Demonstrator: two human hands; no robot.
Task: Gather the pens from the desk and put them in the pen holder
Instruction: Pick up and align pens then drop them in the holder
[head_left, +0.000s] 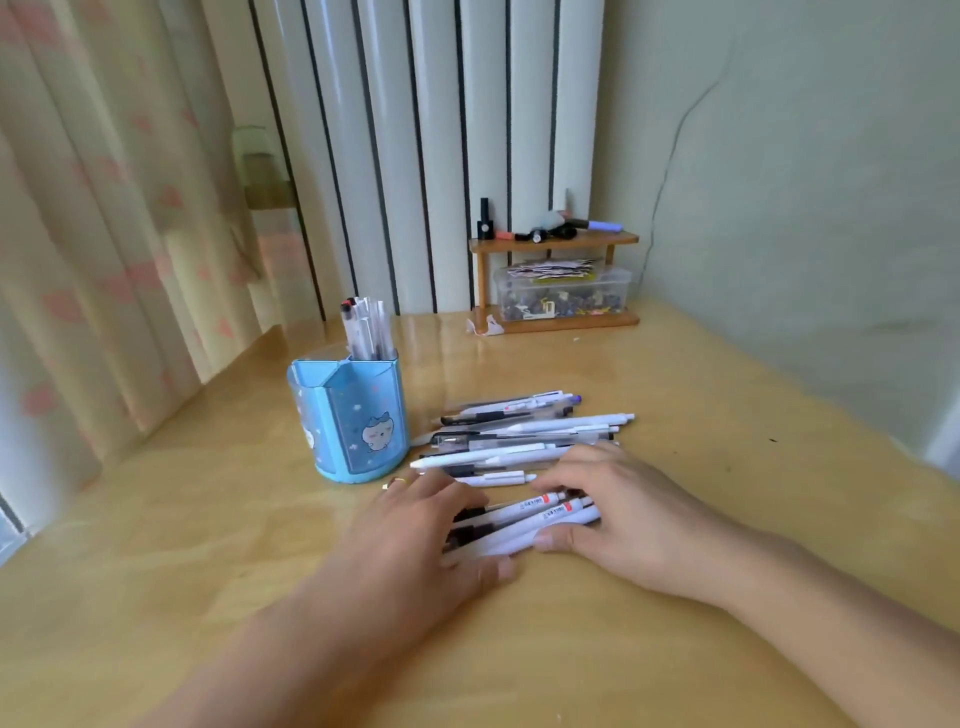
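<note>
A small bundle of pens (524, 525) is lying on the desk (701, 395), bracketed between both sets of fingers. Left hand (415, 535) and right hand (618, 514) are curling around its ends, not yet lifting. Pens look light, stiff, slick and prone to rolling; gripping mid-barrel seems safest. More loose pens (519, 434) are lying beyond the fingertips; pen holder (349, 421) is standing beyond the left fingers.

Head-worn wide-angle view, forward and down, close over the desk (675, 395).
</note>
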